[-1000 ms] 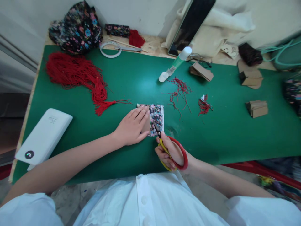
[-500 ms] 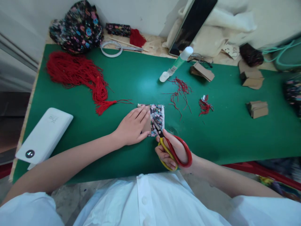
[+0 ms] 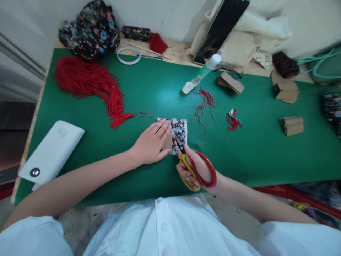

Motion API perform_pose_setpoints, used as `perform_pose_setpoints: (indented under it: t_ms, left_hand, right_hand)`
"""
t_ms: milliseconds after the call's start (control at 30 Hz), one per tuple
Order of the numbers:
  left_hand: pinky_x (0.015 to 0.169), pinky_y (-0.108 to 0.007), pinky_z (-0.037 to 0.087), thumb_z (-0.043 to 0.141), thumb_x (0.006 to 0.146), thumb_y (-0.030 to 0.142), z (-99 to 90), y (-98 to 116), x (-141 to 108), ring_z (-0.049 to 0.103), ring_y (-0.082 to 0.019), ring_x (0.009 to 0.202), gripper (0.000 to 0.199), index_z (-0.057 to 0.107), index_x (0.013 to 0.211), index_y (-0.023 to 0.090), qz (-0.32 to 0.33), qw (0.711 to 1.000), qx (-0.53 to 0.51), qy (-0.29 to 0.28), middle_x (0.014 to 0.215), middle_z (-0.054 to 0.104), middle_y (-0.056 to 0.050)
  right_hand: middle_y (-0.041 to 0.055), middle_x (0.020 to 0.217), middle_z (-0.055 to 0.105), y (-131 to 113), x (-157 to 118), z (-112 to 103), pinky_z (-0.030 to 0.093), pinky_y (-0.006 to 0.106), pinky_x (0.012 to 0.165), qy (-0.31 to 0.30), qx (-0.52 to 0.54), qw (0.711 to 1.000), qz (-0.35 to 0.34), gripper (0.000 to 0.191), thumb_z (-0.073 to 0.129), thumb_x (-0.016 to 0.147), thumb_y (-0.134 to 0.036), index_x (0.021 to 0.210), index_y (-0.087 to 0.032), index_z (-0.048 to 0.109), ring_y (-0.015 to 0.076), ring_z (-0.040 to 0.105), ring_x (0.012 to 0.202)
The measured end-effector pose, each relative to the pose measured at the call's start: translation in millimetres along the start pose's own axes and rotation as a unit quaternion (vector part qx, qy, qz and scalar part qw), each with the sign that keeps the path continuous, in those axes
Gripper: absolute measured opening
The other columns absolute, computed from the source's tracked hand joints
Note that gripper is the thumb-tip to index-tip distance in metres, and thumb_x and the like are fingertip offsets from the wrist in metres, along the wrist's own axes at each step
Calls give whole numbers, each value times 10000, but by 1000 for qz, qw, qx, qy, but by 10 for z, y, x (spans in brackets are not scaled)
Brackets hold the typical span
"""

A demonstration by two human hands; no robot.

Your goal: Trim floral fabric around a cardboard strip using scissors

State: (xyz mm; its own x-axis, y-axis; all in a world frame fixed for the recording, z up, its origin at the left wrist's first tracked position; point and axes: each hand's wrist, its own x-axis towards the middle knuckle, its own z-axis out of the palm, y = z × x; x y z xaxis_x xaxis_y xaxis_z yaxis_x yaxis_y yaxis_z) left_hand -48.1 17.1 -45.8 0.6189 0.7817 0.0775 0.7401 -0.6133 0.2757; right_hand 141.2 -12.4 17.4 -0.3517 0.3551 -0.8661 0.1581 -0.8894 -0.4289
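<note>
My left hand (image 3: 151, 143) lies flat with its fingers stretched out, pressing a brown cardboard piece (image 3: 167, 142) onto a small floral fabric piece (image 3: 180, 128). The fabric lies on the green table top, with a whitish strip along its right edge. My right hand (image 3: 189, 171) is wrapped round the scissors (image 3: 201, 171), which have one red and one yellow handle. Their blades are a little apart and point up and left over the fabric, right of the cardboard. Whether the blades touch the cloth I cannot tell.
Red tassels (image 3: 87, 80) and a white power bank (image 3: 52, 153) lie to the left. Beyond the fabric are a glue stick (image 3: 204, 73) and red thread scraps (image 3: 205, 101). Cardboard stacks (image 3: 292, 126) sit to the right. A white tape ring (image 3: 128, 62) lies at the back.
The camera view has shifted slightly, so the table items appear a little further right. Both hands, the scissors and the fabric keep nearly the same places relative to one another.
</note>
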Motion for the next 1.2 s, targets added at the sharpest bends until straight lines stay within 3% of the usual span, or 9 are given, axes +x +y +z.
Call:
perform_pose_setpoints:
  t_ms: [300,633,933,1200]
  left_hand:
    - [1226,-442,247,502,969,498,2,-3,0,323,-342,1497,753,388,1510,-12,3,1000,8,7,1606,348,-230]
    - [1223,-446,246,502,966,500,17,-9,-3,328,-343,1494,754,387,1509,-10,4,1000,11,15,1604,352,-229]
    - [1221,-454,256,489,974,510,1,-11,1,317,-345,1499,764,373,1519,-12,2,1000,7,0,1611,337,-232]
    - [1229,-447,241,479,978,512,-2,0,3,305,-341,1506,762,364,1528,-3,-4,1000,7,-4,1619,327,-221]
  right_hand:
    - [-83,370,321,113,104,-44,282,208,236,-11,-43,999,-25,731,331,745,-961,588,-247,335,57,263,236]
    - [-59,314,264,136,134,-33,266,193,231,-12,-57,998,-17,789,246,783,-949,443,-240,306,51,251,224]
    - [-70,341,269,59,92,-55,266,179,249,-30,-31,999,21,759,262,833,-899,483,-228,322,41,223,250]
    - [-96,418,356,31,73,-45,318,197,262,-47,21,999,8,671,372,788,-904,694,-240,352,60,261,260]
